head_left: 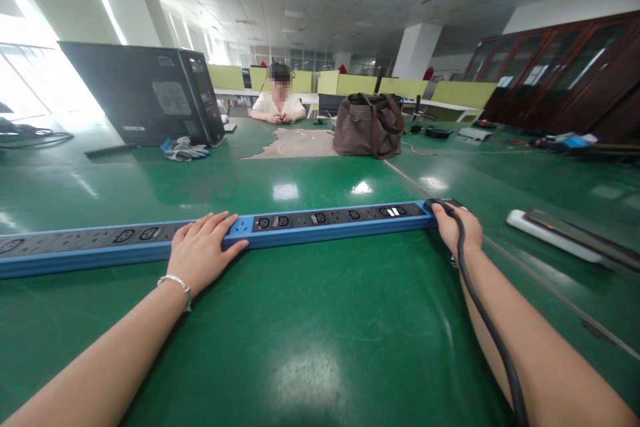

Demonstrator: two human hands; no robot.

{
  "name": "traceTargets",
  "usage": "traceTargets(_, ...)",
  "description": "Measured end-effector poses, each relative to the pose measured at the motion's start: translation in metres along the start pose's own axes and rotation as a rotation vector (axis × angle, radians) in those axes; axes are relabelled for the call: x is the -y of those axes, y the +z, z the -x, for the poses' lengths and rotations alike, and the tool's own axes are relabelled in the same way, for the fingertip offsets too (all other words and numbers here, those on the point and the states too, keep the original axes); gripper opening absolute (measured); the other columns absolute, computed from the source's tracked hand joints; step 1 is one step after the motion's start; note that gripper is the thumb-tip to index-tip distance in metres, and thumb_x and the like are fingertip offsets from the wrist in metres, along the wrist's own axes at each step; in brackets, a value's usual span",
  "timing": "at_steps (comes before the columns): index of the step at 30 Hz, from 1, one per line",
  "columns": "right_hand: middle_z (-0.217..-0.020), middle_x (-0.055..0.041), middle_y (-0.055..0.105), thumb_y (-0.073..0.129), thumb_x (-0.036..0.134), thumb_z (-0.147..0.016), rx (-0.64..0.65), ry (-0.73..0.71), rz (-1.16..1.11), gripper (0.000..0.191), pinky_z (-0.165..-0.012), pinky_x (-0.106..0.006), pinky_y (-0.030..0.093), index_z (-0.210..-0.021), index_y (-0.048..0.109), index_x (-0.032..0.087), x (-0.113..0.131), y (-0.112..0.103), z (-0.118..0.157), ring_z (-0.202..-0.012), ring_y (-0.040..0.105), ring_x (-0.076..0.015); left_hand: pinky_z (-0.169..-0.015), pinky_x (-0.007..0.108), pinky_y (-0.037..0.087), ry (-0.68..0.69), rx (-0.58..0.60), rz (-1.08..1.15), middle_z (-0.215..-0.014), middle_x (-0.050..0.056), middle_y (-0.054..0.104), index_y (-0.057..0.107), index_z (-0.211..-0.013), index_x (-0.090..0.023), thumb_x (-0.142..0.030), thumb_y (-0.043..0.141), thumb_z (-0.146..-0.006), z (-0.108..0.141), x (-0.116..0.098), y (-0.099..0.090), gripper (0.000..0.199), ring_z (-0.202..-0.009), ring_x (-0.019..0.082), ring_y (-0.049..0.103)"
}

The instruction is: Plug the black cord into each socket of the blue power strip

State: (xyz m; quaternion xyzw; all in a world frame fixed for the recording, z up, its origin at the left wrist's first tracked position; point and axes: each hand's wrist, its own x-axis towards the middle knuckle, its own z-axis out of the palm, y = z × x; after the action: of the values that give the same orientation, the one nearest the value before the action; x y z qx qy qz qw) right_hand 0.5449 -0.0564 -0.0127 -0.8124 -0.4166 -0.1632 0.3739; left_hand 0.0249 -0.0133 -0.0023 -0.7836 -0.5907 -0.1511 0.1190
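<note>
A long blue power strip (320, 235) with black socket panels lies across the green table, its left end beyond the view. My left hand (203, 250) rests over its middle, fingers across the top and thumb along the near side. At the strip's right end, my right hand (460, 230) is closed around the body, with the fingers partly hidden. A thick black power cord (473, 287) starts near that end, passes over my right hand and runs down along the forearm.
Across the green table (310, 320) sits a person (279, 103). A black computer case (150, 97) and gloves (185, 149) are at left; a brown bag (369, 125) stands at the back. To the right lies a white bar-shaped object (550, 235) with a dark strip over it.
</note>
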Motion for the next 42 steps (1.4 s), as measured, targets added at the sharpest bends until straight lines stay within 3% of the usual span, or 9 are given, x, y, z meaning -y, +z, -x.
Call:
traceTargets(20, -0.089, -0.0088, 0.070, 0.051, 0.046, -0.076, -0.068, -0.055, -0.127, 0.036, -0.081, -0.037, 0.045, -0.089, 0.072, 0.019, 0.002, 0.004, 0.005, -0.088, 0.061, -0.0257, -0.105, 0.048, 0.027, -0.011, -0.003, 0.030, -0.139, 0.005, 0.048, 0.047, -0.132, -0.025, -0.058, 0.038, -0.083, 0.000, -0.001, -0.002, 0.059, -0.128, 0.029, 0.040)
traceTargets(26, -0.093, -0.0113, 0.070, 0.046, 0.052, -0.081, -0.369, 0.121, -0.353, 0.049, -0.080, -0.036, 0.048, -0.099, 0.068, 0.012, 0.005, 0.002, 0.000, -0.088, 0.063, -0.0252, -0.105, 0.046, 0.027, -0.009, -0.003, 0.021, -0.139, 0.006, 0.048, 0.047, -0.132, -0.025, -0.057, 0.038, -0.083, 0.000, -0.002, -0.003, 0.059, -0.128, 0.028, 0.040)
traceTargets(36, -0.088, -0.0086, 0.071, 0.050, 0.049, -0.074, -0.136, -0.003, -0.248, 0.041, -0.082, -0.038, 0.047, -0.090, 0.071, 0.018, 0.030, -0.005, 0.013, -0.086, 0.062, -0.0250, -0.105, 0.048, 0.027, 0.001, -0.005, 0.004, -0.139, 0.006, 0.048, 0.047, -0.131, -0.023, -0.058, 0.037, -0.084, 0.000, 0.001, 0.000, 0.059, -0.127, 0.029, 0.041)
traceTargets(42, -0.098, -0.0081, 0.070, 0.053, 0.042, -0.075, -0.079, -0.053, -0.271, 0.039, -0.085, -0.038, 0.046, -0.101, 0.069, 0.019, 0.039, -0.006, 0.017, -0.091, 0.062, -0.0234, -0.105, 0.048, 0.027, -0.001, -0.012, 0.006, -0.139, 0.006, 0.048, 0.047, -0.131, -0.023, -0.058, 0.038, -0.084, 0.000, 0.000, -0.001, 0.060, -0.127, 0.029, 0.040)
